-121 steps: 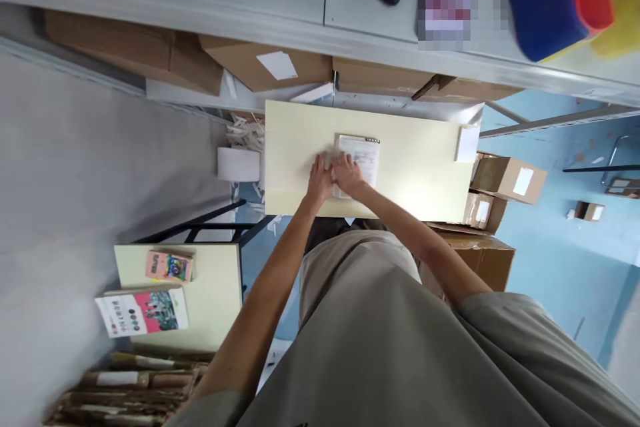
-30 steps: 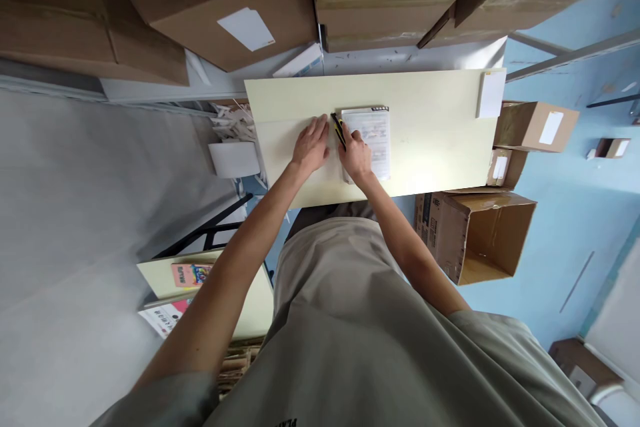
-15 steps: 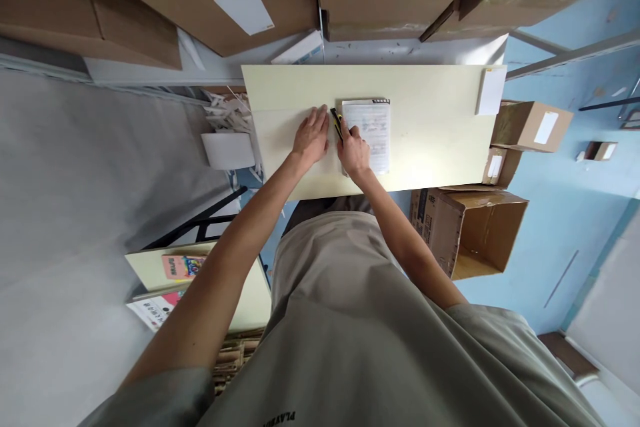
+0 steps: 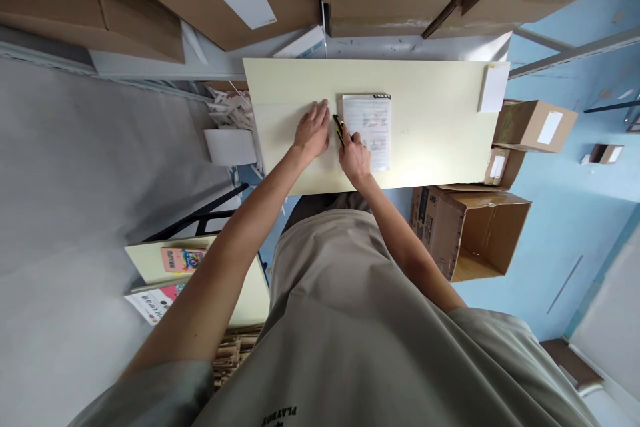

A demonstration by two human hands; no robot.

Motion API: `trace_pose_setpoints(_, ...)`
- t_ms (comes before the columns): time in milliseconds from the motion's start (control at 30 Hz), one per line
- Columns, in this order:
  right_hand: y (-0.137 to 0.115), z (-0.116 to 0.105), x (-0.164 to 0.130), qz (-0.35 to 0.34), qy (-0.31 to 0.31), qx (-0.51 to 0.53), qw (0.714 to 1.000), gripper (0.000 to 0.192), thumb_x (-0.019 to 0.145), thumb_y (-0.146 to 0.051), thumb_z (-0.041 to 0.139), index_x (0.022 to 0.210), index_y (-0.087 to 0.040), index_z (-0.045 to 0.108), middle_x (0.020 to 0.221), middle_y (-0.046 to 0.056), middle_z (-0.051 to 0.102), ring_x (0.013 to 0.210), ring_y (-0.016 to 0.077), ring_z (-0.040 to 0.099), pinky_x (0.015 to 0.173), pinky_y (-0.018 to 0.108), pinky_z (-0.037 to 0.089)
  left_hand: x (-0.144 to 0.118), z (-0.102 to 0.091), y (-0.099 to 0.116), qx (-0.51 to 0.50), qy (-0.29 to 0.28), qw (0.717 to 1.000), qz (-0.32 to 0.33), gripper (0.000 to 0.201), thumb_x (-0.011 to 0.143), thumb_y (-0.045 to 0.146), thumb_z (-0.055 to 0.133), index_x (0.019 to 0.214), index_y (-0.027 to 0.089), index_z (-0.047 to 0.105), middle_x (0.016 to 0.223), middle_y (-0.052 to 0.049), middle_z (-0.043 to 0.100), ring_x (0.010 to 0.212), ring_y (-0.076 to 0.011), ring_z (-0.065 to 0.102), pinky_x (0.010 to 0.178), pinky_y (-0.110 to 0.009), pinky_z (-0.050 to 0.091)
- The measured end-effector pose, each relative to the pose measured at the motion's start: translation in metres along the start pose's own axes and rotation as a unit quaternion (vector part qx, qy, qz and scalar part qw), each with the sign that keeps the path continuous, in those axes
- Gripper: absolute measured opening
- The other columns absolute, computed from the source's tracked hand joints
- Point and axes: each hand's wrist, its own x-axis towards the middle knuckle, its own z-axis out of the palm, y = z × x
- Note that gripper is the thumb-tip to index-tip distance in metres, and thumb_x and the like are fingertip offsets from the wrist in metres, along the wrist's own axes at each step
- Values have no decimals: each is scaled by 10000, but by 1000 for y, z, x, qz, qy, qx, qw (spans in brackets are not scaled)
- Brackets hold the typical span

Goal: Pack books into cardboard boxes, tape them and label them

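My right hand (image 4: 355,159) is closed around a black-and-yellow utility knife (image 4: 341,130), its index finger stretched along the tool. The knife points away from me, along the left edge of a printed paper booklet (image 4: 375,123) on the cream tabletop (image 4: 440,120). Just left of the knife, my left hand (image 4: 313,130) lies flat, fingers extended together. Beneath it is a pale, see-through sheet (image 4: 280,130), hard to make out against the table. Whether the blade touches the paper is too small to tell.
A white box (image 4: 494,88) sits at the table's right end. Cardboard boxes (image 4: 390,3) line the shelf behind. An open carton (image 4: 487,237) stands lower right. Paper scraps (image 4: 230,110) fill a container at left, and books (image 4: 183,260) lie on a lower side table.
The utility knife and my right hand have slid a little toward me along the booklet's left edge. My left hand has stayed put on the table. The view has shifted slightly.
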Motion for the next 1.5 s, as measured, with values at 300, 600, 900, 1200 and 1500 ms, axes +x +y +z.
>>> trace_pose_setpoints(300, 9, 12, -18, -5, -5, -23, 1000, 716, 1242, -294, 332, 1955, -247, 292, 1633, 258, 611, 1196, 348, 795, 1087, 506, 652, 0, 1, 2, -12, 16, 1000, 7, 1009, 1059, 612, 705, 1871, 100, 396, 1964, -259, 342, 1864, -495, 238, 1516, -714, 189)
trace_pose_setpoints(600, 15, 23, -36, -5, -12, -34, 999, 730, 1219, -217, 345, 1948, -240, 317, 1675, 269, 621, 1211, 356, 810, 1081, 507, 663, 6, 7, -9, 12, 5, 1000, 6, 1094, 1029, 653, 765, 1889, 101, 374, 1979, -261, 303, 1866, -503, 220, 1522, -685, 194)
trace_pose_setpoints(900, 23, 26, -50, -22, -25, -59, 998, 742, 1206, -166, 346, 1946, -203, 308, 1637, 271, 633, 1231, 347, 809, 1084, 480, 673, 14, 6, -12, 33, -23, 999, 2, 1313, 957, 770, 867, 1903, 60, 299, 1990, -307, 213, 1873, -533, 156, 1524, -692, 164)
trace_pose_setpoints(1200, 33, 40, -69, -27, -60, -110, 992, 758, 1216, -147, 323, 1961, -257, 241, 1683, 254, 590, 1214, 310, 833, 1064, 455, 690, 19, 4, -6, 94, -93, 991, -27, 1442, 1003, 820, 834, 1949, 101, 19, 2015, -305, -8, 1890, -509, -26, 1526, -657, 58)
trace_pose_setpoints(1500, 47, 59, -94, -40, -76, -130, 988, 774, 1197, -106, 331, 1956, -236, 249, 1676, 262, 589, 1217, 315, 859, 1068, 449, 704, 26, 14, -12, 71, -77, 994, -34, 1404, 1043, 836, 778, 1946, 91, 2, 2005, -333, -24, 1880, -540, -25, 1488, -767, 73)
